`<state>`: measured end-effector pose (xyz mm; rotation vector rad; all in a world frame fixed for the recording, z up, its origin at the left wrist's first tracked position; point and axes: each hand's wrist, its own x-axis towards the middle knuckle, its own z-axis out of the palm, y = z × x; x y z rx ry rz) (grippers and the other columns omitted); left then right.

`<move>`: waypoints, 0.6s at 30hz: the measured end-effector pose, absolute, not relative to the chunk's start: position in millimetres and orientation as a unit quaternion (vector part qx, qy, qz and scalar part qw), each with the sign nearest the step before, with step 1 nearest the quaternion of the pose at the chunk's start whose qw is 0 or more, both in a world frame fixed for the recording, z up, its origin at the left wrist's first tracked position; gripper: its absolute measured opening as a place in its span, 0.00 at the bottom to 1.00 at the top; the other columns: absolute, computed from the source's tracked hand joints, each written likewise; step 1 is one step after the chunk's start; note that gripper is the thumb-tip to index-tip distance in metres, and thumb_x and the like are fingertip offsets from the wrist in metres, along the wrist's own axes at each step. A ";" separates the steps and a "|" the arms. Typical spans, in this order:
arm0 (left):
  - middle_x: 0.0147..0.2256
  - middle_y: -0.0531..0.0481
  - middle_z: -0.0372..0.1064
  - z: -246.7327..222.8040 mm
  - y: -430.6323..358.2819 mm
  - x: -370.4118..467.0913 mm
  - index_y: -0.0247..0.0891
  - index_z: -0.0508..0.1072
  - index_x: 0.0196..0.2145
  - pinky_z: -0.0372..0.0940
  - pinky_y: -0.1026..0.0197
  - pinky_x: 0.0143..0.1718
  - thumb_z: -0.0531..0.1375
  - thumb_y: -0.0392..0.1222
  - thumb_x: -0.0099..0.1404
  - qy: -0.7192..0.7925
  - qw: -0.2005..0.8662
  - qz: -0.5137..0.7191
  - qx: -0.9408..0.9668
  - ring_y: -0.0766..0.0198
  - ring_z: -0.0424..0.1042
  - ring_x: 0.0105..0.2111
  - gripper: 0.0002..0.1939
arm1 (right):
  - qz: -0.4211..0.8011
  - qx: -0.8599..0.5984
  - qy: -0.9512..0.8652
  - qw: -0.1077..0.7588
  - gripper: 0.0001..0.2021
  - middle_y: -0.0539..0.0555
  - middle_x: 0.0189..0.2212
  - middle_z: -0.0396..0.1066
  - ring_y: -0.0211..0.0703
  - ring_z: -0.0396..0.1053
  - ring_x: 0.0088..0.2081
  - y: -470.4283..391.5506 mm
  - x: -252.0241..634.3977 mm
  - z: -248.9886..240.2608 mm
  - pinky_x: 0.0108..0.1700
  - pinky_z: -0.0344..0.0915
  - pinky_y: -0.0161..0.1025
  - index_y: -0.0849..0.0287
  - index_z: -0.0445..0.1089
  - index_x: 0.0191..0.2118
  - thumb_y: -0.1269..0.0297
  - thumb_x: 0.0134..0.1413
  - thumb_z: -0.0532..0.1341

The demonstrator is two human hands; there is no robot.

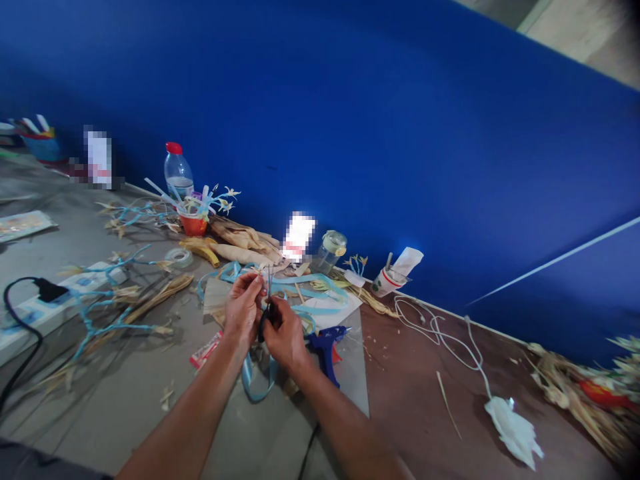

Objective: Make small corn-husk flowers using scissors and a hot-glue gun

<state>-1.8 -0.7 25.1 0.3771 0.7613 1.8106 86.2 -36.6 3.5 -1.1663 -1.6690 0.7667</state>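
My right hand (286,335) is closed round the black handles of a pair of scissors (271,287), whose blades point up and away from me. Close beside it, my left hand (245,308) pinches a small pale piece (264,272) at the blades; its shape is too small to make out. Light-blue ribbon (253,385) loops behind and below both hands. A blue glue gun (326,348) lies just right of my right hand.
Blue-wrapped twigs (95,320) and a white power strip (30,327) lie left. Behind stand a red cup (193,223), a bottle (179,175), a glass jar (331,250) and a paper cup (385,283). Dried husks (243,233) lie along the blue partition (350,133); a white cable (450,340) curls right.
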 end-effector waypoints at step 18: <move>0.19 0.59 0.66 26.7 -0.7 -0.6 0.37 0.71 0.26 0.57 0.72 0.19 0.72 0.39 0.40 0.317 0.551 0.754 0.163 0.75 0.62 0.17 0.16 | 0.304 -0.481 -0.678 0.465 0.18 0.53 0.37 0.74 0.42 0.72 0.37 -34.4 86.5 0.7 0.42 0.68 0.39 0.57 0.69 0.45 0.74 0.46 0.55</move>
